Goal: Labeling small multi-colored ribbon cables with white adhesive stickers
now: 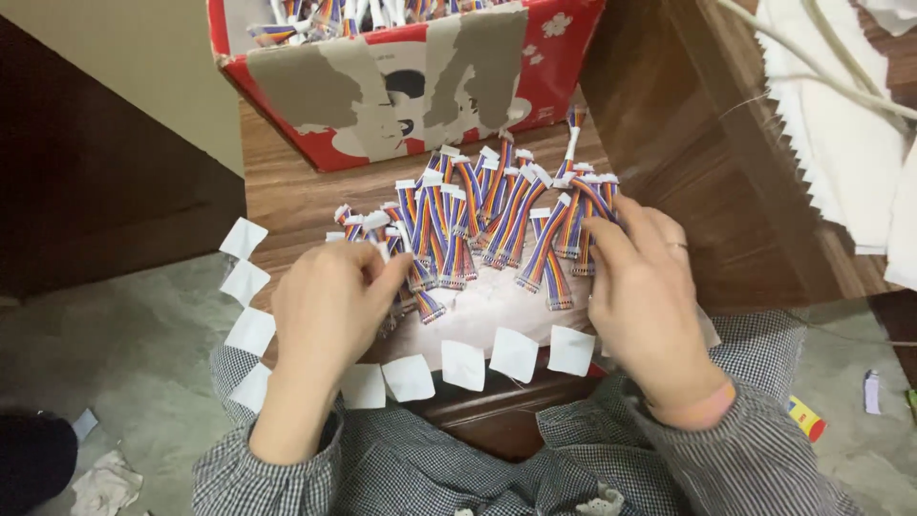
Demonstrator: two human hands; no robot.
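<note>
A pile of short rainbow ribbon cables (pixel 497 215) with white connectors lies on a small wooden table (pixel 306 196). My left hand (pixel 330 306) pinches a few of these cables at the pile's left side. My right hand (pixel 645 296) rests on the pile's right edge, its fingertips touching cables there; what it holds, if anything, is hidden under the fingers. Several square white paper labels (pixel 516 354) hang along the table's near and left edges.
A torn red cardboard box (pixel 401 81) with more cables in it stands at the table's far side. A dark wooden piece of furniture (pixel 707 162) with white cloth (pixel 841 124) on it is at the right. Scraps lie on the grey floor (pixel 124 354).
</note>
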